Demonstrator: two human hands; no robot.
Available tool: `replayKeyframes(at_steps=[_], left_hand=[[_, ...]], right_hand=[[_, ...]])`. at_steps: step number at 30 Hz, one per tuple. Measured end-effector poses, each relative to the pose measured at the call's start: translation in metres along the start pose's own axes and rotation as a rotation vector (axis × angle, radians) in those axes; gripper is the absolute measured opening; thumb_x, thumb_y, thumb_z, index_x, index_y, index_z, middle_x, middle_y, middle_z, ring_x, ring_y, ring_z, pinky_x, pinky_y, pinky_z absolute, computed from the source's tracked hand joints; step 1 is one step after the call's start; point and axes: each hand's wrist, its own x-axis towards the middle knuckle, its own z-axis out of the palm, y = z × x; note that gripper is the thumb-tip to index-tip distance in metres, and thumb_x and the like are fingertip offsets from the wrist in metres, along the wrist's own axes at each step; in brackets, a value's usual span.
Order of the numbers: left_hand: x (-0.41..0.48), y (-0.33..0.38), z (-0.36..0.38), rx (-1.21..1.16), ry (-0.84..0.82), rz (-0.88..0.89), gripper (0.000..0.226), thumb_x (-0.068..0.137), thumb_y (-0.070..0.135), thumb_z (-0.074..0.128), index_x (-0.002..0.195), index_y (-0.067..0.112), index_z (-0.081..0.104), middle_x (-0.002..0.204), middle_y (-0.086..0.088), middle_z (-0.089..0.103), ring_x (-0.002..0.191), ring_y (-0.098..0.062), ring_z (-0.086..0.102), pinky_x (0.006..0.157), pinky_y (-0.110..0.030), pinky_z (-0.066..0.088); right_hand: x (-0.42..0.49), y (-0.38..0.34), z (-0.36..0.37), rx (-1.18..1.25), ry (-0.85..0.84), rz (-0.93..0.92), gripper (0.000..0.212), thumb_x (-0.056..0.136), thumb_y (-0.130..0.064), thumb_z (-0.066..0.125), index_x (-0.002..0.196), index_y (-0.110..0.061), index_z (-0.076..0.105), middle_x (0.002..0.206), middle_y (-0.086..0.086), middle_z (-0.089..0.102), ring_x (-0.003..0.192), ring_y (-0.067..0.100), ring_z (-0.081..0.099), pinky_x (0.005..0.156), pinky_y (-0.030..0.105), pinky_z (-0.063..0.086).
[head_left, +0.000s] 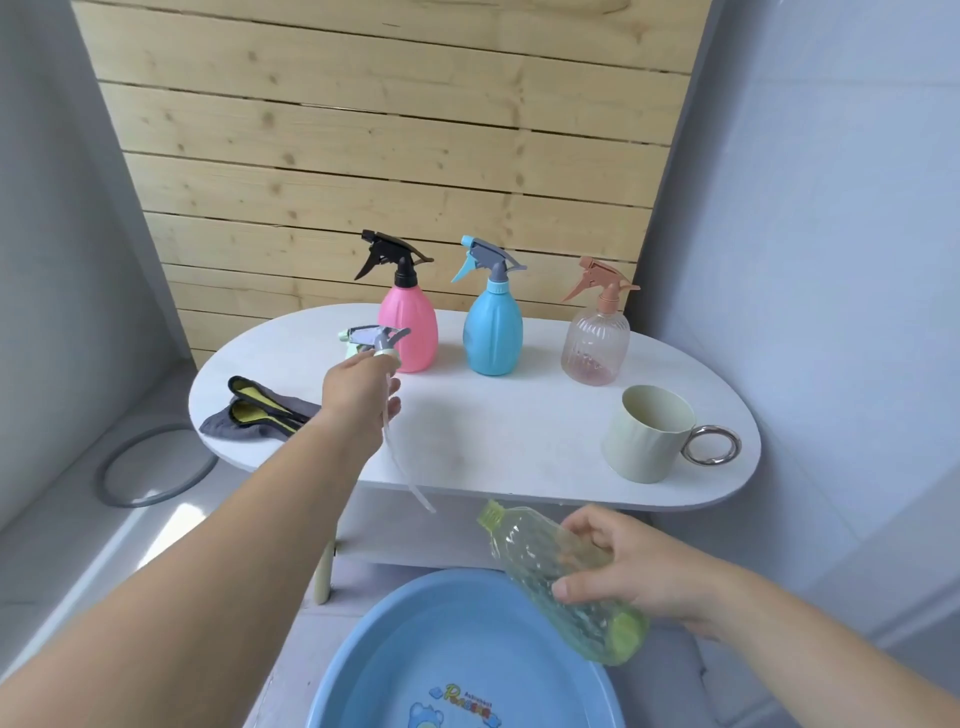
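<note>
Far to your left, a grey ring (156, 465) lies on the floor. On the left end of the white oval table (519, 441) sits a grey cloth (260, 410) with yellow and black parts. Your left hand (358, 395) reaches over the table with its fingers curled round the neck of a detached spray head (374, 338); its clear dip tube (410, 478) hangs down past the table's front edge. Just behind that hand, 3 spray bottles stand upright in a row: a pink spray bottle (408, 322) with a black trigger, a blue spray bottle (492, 327), then a clear ribbed spray bottle (595, 343) with a peach trigger. Below the table, a blue basin (441, 649) sits near you. Your right hand (639, 566) grips a headless green transparent bottle (550, 566), tilted with its open neck up and to the left, above the basin's right rim. A pale green mug (649, 436) with a metal ring handle stands on the table's right end.
</note>
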Motion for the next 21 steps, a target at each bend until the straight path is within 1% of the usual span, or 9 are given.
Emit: replayKeyframes(at_steps=[3, 6, 8, 10, 12, 13, 14, 17, 21], left_hand=[[0.003, -0.015, 0.001, 0.179, -0.090, 0.021, 0.026, 0.097, 0.006, 0.065, 0.121, 0.016, 0.064, 0.085, -0.004, 0.055, 0.067, -0.015, 0.051, 0.056, -0.026, 0.039], [0.002, -0.027, 0.005, 0.433, -0.155, 0.102, 0.007, 0.096, 0.011, 0.070, 0.095, 0.017, 0.072, 0.082, -0.005, 0.059, 0.066, -0.017, 0.050, 0.055, -0.023, 0.038], [0.006, -0.035, 0.006, 0.583, -0.177, 0.185, 0.021, 0.094, 0.014, 0.071, 0.074, 0.022, 0.070, 0.069, 0.000, 0.057, 0.065, -0.020, 0.046, 0.055, -0.024, 0.035], [0.009, -0.043, 0.008, 0.678, -0.190, 0.226, 0.023, 0.092, 0.019, 0.071, 0.069, 0.022, 0.071, 0.063, 0.002, 0.058, 0.065, -0.021, 0.046, 0.057, -0.026, 0.036], [0.011, -0.048, 0.010, 0.733, -0.186, 0.267, 0.012, 0.092, 0.024, 0.073, 0.080, 0.022, 0.074, 0.075, 0.000, 0.070, 0.070, -0.022, 0.057, 0.064, -0.027, 0.043], [0.011, -0.049, 0.011, 0.760, -0.184, 0.288, 0.005, 0.092, 0.027, 0.074, 0.088, 0.024, 0.074, 0.086, -0.001, 0.075, 0.078, -0.021, 0.063, 0.070, -0.028, 0.047], [0.011, -0.050, 0.012, 0.794, -0.184, 0.312, 0.007, 0.092, 0.028, 0.075, 0.097, 0.024, 0.074, 0.095, 0.001, 0.077, 0.088, -0.020, 0.068, 0.077, -0.029, 0.050], [0.012, -0.048, 0.013, 0.857, -0.192, 0.367, 0.022, 0.089, 0.032, 0.079, 0.110, 0.025, 0.074, 0.111, 0.006, 0.074, 0.105, -0.019, 0.068, 0.090, -0.033, 0.054], [0.013, -0.041, 0.009, 0.857, -0.163, 0.405, 0.047, 0.085, 0.037, 0.085, 0.123, 0.013, 0.072, 0.113, 0.001, 0.073, 0.107, -0.019, 0.068, 0.093, -0.034, 0.054]], right_hand=[[0.002, 0.002, -0.009, 0.021, 0.066, -0.019, 0.061, 0.059, -0.037, 0.086, 0.113, -0.024, 0.060, 0.113, -0.002, 0.071, 0.103, 0.017, 0.069, 0.094, 0.039, 0.053], [0.006, 0.001, -0.009, 0.128, 0.135, -0.080, 0.062, 0.061, -0.036, 0.086, 0.116, -0.024, 0.060, 0.115, -0.005, 0.071, 0.109, 0.013, 0.067, 0.101, 0.038, 0.051], [0.008, -0.001, -0.006, 0.180, 0.153, -0.114, 0.059, 0.064, -0.034, 0.085, 0.116, -0.021, 0.061, 0.112, -0.004, 0.072, 0.109, 0.016, 0.068, 0.100, 0.039, 0.052], [0.010, -0.003, -0.004, 0.221, 0.163, -0.151, 0.057, 0.066, -0.032, 0.083, 0.117, -0.018, 0.061, 0.111, -0.003, 0.073, 0.107, 0.015, 0.068, 0.099, 0.038, 0.053], [0.011, -0.006, -0.002, 0.249, 0.168, -0.178, 0.057, 0.067, -0.031, 0.082, 0.118, -0.019, 0.061, 0.112, -0.003, 0.072, 0.104, 0.010, 0.069, 0.096, 0.033, 0.055], [0.012, -0.006, -0.002, 0.259, 0.166, -0.186, 0.056, 0.067, -0.031, 0.082, 0.118, -0.019, 0.061, 0.112, -0.003, 0.072, 0.104, 0.009, 0.069, 0.094, 0.030, 0.055], [0.013, -0.007, -0.001, 0.264, 0.162, -0.192, 0.056, 0.068, -0.031, 0.082, 0.118, -0.020, 0.061, 0.113, -0.003, 0.072, 0.103, 0.008, 0.068, 0.093, 0.028, 0.055], [0.014, -0.006, 0.000, 0.261, 0.163, -0.208, 0.053, 0.068, -0.031, 0.081, 0.116, -0.020, 0.062, 0.112, -0.004, 0.072, 0.103, 0.007, 0.068, 0.090, 0.025, 0.054], [0.016, -0.003, 0.000, 0.277, 0.181, -0.231, 0.054, 0.068, -0.033, 0.081, 0.117, -0.021, 0.061, 0.113, -0.003, 0.072, 0.103, 0.006, 0.068, 0.086, 0.023, 0.054]])
